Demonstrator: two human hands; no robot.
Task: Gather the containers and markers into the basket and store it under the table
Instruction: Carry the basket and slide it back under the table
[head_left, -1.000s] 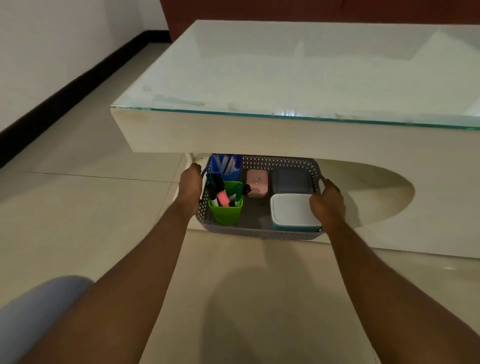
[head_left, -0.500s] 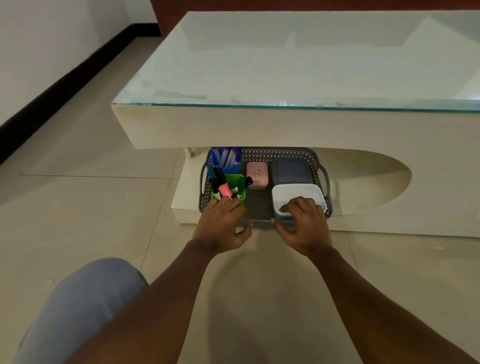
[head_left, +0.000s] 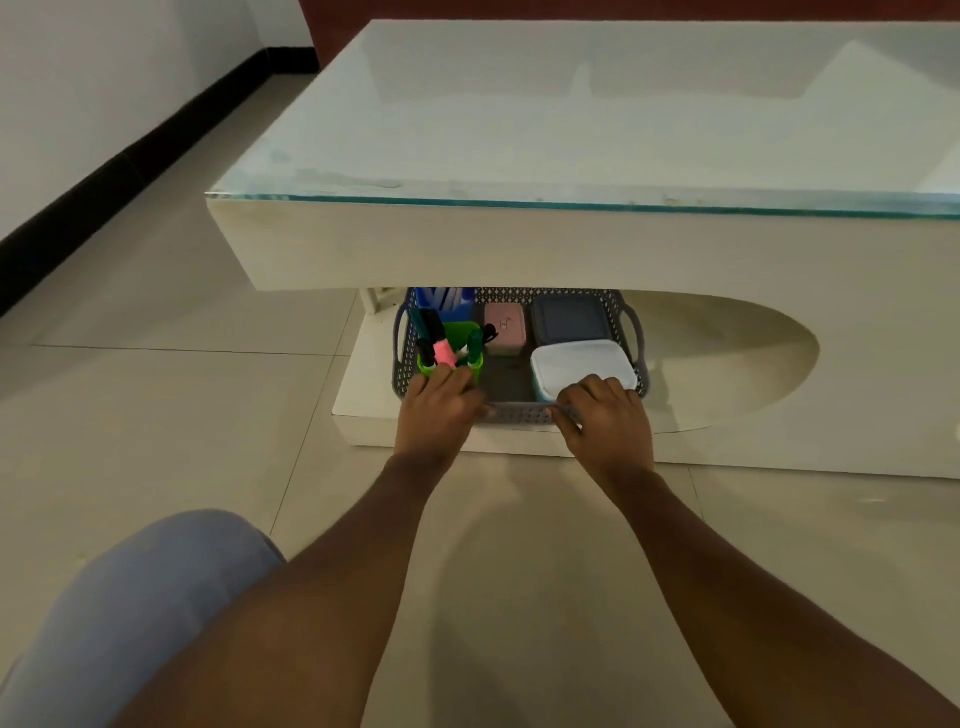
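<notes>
Resting on the low plinth of the glass-topped table, with the tabletop overhanging above and beyond the grip: grey perforated basket, far end tucked beneath the overhang, near wall just inside the plinth edge. Held by the side handles a second ago; now taken at the near rim and pushed slightly deeper.

- Left hand: fingers curled over the near rim left of centre, thumb against the outer wall, clasping the rim.
- Right hand: same clasp, right of centre.
- Just beyond the right-hand grip: white-lidded container; behind it, dark grey lidded container.
- Between the two grips, farther in: small pink container.
- Directly beyond the left-hand grip: green cup, touching the fingertips or merely close, cannot tell; behind it, blue cup.
- Standing in the green cup: black marker, pink highlighter, green marker.

Judged: gathering finished, storing nearly done; left over, perhaps a last nudge inward, then letting go.
</notes>
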